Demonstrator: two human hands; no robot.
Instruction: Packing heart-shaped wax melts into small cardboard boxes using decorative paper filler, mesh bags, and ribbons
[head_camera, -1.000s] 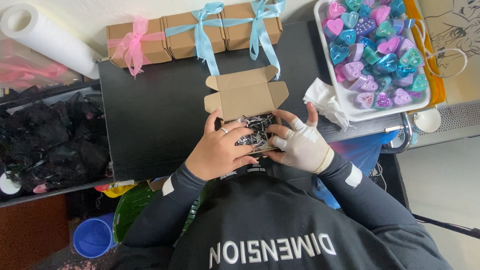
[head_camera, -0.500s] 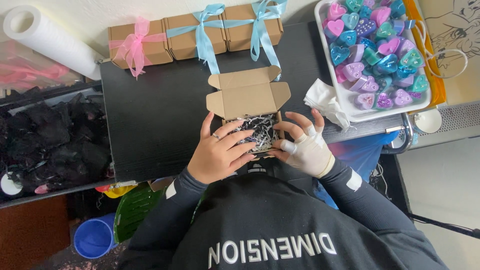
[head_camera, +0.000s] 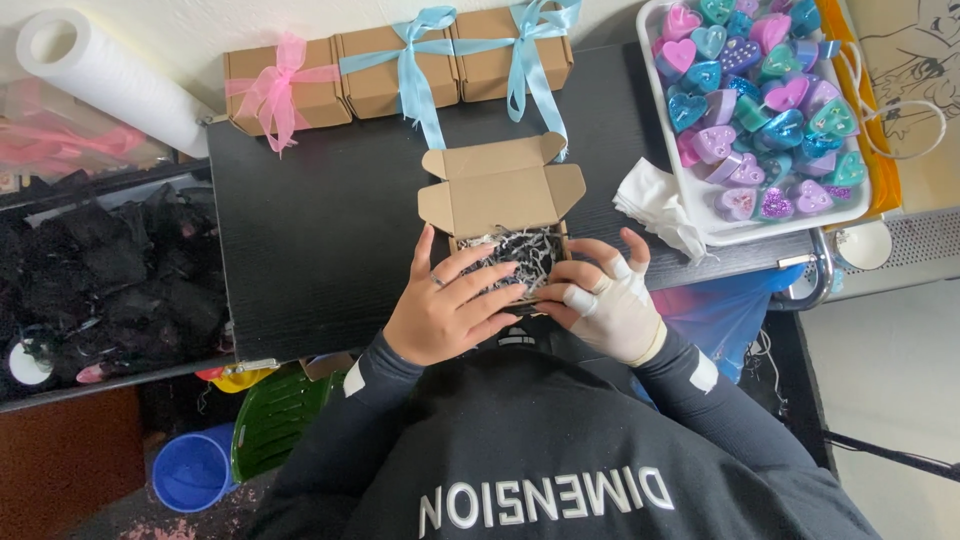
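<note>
A small brown cardboard box (head_camera: 500, 195) stands open on the black table (head_camera: 320, 240), its lid flaps folded back away from me. Black and white shredded paper (head_camera: 530, 250) fills it. My left hand (head_camera: 450, 305), bare with a ring, lies flat over the paper at the box's left front, fingers spread. My right hand (head_camera: 610, 300), in a white glove, curls around the box's right front corner, its fingertips on the rim.
Three closed brown boxes line the table's far edge, one tied with pink ribbon (head_camera: 285, 85) and two with blue ribbon (head_camera: 400, 70). A white tray (head_camera: 760, 225) of coloured heart shapes (head_camera: 760, 90) sits right, a crumpled white cloth (head_camera: 655, 205) beside it. A paper roll (head_camera: 110, 80) lies far left.
The fingers of my left hand have spread flatter over the shredded paper. My right hand has shifted slightly outward along the box's right side. The box has stayed in place.
</note>
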